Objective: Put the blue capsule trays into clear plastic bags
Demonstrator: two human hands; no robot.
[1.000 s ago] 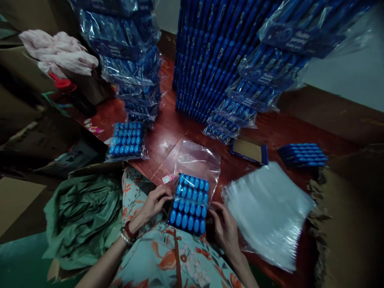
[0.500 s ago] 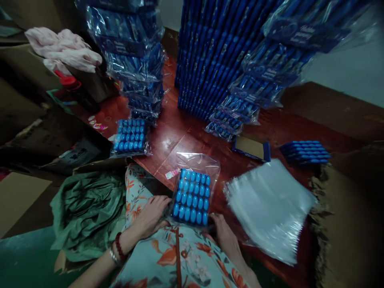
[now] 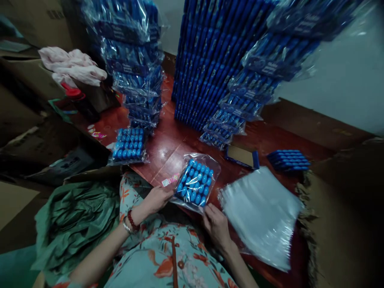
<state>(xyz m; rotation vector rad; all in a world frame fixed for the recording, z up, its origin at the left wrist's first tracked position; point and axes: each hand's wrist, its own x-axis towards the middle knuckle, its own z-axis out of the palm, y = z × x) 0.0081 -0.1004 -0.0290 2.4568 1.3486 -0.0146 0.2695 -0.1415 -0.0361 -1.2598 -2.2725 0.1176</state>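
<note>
In front of me a clear plastic bag (image 3: 216, 165) holds rows of shiny blue oval pieces (image 3: 196, 182), tilted a little on the table's near edge. My left hand (image 3: 157, 199) is closed on the bag's lower left corner; a red bead bracelet and a silver bangle circle that wrist. At the lower right corner, my right hand (image 3: 215, 223) pinches the bag's near edge. A small pink and white label (image 3: 170, 180) lies just left of the bag. To the right, a fanned stack of clear flat bags (image 3: 261, 216) rests on the table.
Tall stacks of bagged blue packs (image 3: 132, 60) and blue packs (image 3: 207, 72) rise at the back. A bagged pack (image 3: 129, 146) lies left. An open blue box (image 3: 241, 156) and another blue pack (image 3: 289, 160) sit right. Green cloth (image 3: 78, 224) and cardboard (image 3: 345, 216) flank the table (image 3: 162, 150).
The bag of blue pieces has moved away from my body and turned slightly clockwise. Both hands have moved forward with it, now at its near corners. The whole view has shifted somewhat.
</note>
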